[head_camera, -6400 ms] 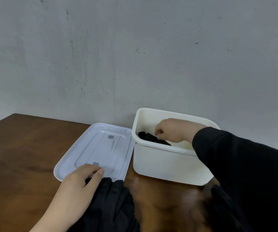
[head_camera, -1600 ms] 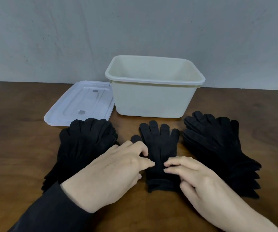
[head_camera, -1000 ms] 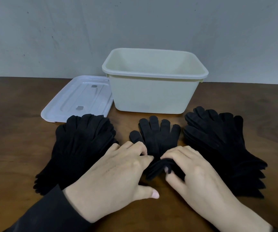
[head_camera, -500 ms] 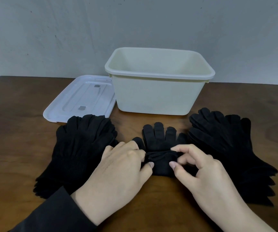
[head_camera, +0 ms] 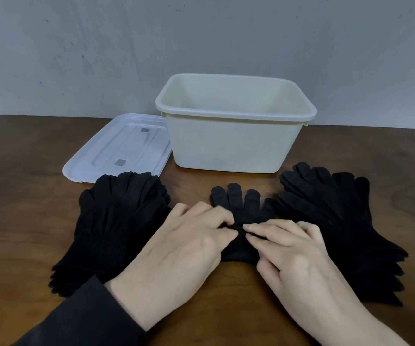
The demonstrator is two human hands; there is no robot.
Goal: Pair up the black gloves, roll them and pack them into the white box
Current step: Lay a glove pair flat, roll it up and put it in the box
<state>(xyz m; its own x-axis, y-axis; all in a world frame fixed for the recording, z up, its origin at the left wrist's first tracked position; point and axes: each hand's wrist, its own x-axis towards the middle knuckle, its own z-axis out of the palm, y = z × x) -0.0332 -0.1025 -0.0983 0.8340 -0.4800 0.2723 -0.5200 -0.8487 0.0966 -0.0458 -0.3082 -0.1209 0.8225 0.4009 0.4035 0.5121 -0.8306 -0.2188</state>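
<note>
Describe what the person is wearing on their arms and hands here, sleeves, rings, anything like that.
Both hands are bare: no gloves, rings or watch show on the left hand or the right hand. The left forearm is covered by a plain black long sleeve ending at the wrist, with no visible logo or pattern. The right wrist and the forearm in frame are uncovered; no sleeve shows on that side.

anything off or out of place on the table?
Nothing stands out. The white box stands upright and open, its lid flat beside it. Two glove stacks flank the pair being rolled under the left hand and right hand.
</note>
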